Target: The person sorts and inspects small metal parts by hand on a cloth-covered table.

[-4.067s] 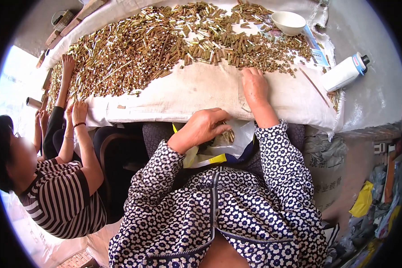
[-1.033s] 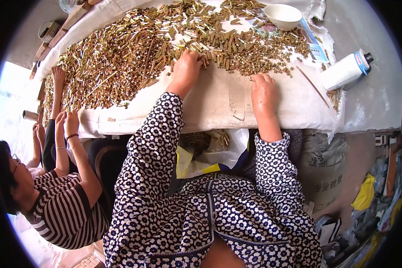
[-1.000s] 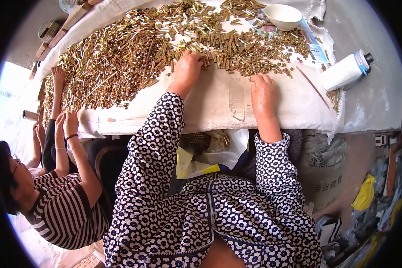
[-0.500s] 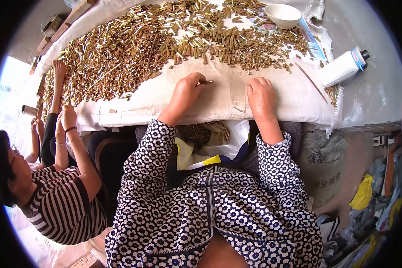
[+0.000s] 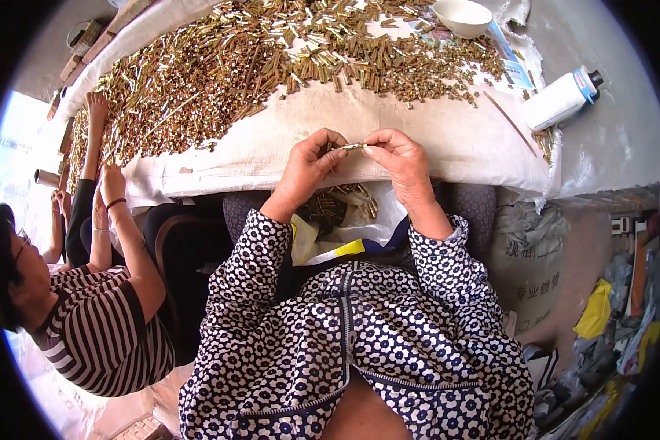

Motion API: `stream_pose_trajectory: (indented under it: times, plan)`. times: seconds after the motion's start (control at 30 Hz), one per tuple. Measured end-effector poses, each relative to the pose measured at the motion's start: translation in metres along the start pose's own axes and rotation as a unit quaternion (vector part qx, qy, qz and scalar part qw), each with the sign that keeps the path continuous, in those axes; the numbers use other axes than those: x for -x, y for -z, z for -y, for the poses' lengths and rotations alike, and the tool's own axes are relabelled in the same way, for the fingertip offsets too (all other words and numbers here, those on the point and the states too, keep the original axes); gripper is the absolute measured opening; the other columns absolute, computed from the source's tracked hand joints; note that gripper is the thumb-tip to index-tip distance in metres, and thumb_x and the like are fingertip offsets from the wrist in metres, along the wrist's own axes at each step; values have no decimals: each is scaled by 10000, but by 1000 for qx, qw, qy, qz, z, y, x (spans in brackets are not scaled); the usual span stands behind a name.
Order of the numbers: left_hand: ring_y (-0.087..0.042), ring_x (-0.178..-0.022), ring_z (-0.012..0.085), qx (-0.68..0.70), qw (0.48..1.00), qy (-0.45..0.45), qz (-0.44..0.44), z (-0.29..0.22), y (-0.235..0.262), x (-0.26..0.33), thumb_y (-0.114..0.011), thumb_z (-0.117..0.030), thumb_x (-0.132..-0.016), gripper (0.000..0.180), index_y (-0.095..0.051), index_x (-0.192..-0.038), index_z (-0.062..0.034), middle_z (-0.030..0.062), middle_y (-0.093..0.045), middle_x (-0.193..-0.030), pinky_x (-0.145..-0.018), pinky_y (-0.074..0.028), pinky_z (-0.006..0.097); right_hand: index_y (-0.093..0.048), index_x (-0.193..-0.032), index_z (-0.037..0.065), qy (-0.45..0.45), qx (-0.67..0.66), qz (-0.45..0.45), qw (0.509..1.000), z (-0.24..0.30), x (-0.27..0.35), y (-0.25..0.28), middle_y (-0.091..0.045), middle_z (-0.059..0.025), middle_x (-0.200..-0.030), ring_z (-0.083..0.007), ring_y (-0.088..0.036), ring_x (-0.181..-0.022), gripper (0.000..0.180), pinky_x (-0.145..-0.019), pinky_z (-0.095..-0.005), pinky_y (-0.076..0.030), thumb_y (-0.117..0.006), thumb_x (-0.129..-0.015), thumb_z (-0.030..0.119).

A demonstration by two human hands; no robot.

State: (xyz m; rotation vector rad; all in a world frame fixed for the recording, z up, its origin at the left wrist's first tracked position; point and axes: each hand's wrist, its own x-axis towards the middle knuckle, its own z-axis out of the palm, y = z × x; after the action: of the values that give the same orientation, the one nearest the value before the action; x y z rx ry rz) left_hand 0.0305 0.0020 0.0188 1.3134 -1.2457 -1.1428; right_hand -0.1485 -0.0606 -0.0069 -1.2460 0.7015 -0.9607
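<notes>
A thin, shiny brass-coloured metal piece spans the gap between my two hands, above the cloth's near edge. My left hand pinches one end between thumb and fingers. At the other end, my right hand grips it the same way. Its exact kind is too small to tell. Beyond my hands, a wide heap of small brass-coloured metal pieces covers the cloth; longer stick-like ones lie toward the back. Below my wrists, an open plastic bag on my lap holds similar metal pieces.
A white bowl stands at the back right, near a thin stick and a white bottle lying tilted. At left, a co-worker in a striped shirt reaches to the heap. Bags crowd the floor at right.
My right hand has moved left from the cloth to meet my left hand, and now grips the metal piece too. The left hand has shifted slightly right and nearer me.
</notes>
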Motion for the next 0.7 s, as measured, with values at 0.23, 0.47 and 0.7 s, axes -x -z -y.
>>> stream_pose_trajectory:
  times: [0.23, 0.47, 0.7]
  plan:
    - [-520, -628, 31, 78, 997, 13, -8, 3, -1, 6, -573, -79, -926, 80, -584, -989, -31, -24, -566, -754, -518, -386, 157, -620, -1004, -4, -20, -81, 12, 996, -2, 4, -2, -637, -34, -924, -106, -611, -851, 149, -821, -226, -481, -618, -855, 0]
    - [-552, -629, 49, 159, 987, 16, -27, 3, -7, 8, -563, -92, -934, 80, -585, -983, -32, 3, -599, -783, -505, -426, 168, -616, -1012, -4, -44, -160, 6, 986, 0, 7, -6, -642, -51, -931, -141, -632, -844, 169, -831, -258, -498, -617, -843, -8]
    - [-609, -682, 112, 216, 975, -33, -39, 5, -14, 8, -543, -75, -940, 87, -566, -976, 0, 66, -624, -829, -530, -487, 208, -604, -992, -4, -46, -214, 23, 976, 2, 11, -11, -636, -48, -923, -127, -617, -848, 135, -815, -259, -483, -590, -860, 21]
